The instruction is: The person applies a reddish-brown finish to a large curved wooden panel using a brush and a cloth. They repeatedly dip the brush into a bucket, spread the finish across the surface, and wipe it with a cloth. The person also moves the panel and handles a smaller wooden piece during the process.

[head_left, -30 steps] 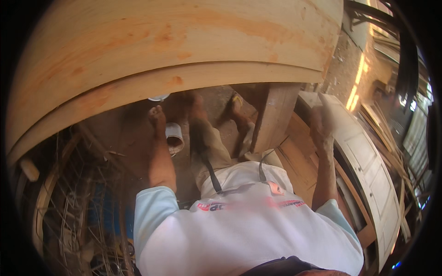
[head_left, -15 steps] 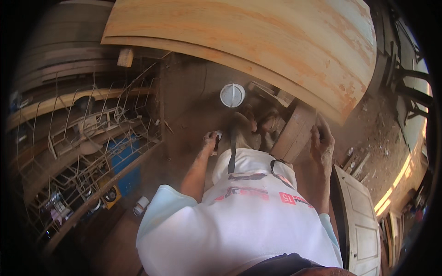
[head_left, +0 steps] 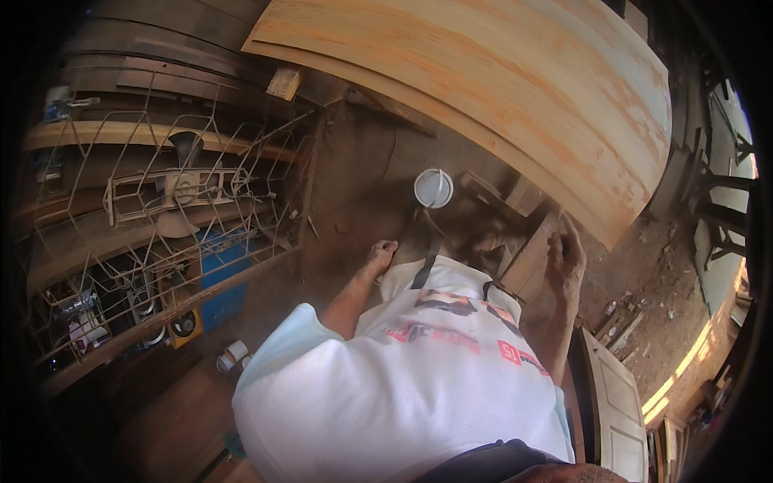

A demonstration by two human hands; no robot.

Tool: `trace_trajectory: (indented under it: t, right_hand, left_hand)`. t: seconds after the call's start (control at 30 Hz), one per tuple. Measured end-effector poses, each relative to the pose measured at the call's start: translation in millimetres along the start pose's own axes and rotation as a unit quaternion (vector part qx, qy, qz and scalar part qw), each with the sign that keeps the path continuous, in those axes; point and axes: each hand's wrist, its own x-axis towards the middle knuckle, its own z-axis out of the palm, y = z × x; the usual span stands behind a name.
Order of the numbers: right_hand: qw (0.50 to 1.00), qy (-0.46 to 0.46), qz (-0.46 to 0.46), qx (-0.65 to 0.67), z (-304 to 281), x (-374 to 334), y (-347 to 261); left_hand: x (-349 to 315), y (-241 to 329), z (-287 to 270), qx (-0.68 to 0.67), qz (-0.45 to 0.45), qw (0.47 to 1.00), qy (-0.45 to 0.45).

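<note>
A large pale wooden panel (head_left: pixel 499 88), with orange-brown patches on its face, lies ahead of me. My right hand (head_left: pixel 566 256) hangs beside its near right corner, fingers loosely bent and apart, with nothing seen in them. Whether a fingertip touches the panel's edge I cannot tell. My left hand (head_left: pixel 382 256) is low in front of my left hip, its fingers curled closed; what they hold, if anything, is hidden. Beyond it on the floor stands a white bucket (head_left: pixel 433 188) with a handle across its top.
On the left is a metal wire rack (head_left: pixel 185 189), with a blue panel (head_left: pixel 224 270) behind its bars. Wooden boards (head_left: pixel 531 256) stand under the panel's near edge. At lower right leans a white panelled door (head_left: pixel 616 406). Debris (head_left: pixel 620 314) litters the dirt floor.
My view has turned, so the panel, bucket and rack sit farther right in it. The whitish thing seen at my left hand no longer shows. My right hand stays near the panel's corner.
</note>
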Motion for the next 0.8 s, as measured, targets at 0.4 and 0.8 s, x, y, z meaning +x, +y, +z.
trace_trajectory:
  t: [0.4, 0.8]
  right_hand:
    - [0.994, -0.083, -0.068, -0.032, 99.5, -4.5, -93.0]
    - [0.968, -0.199, -0.150, -0.022, 150.7, 40.9, -148.9]
  left_hand:
    - [84.2, -70.8, -71.0, -0.162, -0.040, 0.984, 0.059]
    - [46.1, -104.7, -72.7, 0.042, -0.110, 0.988, 0.095]
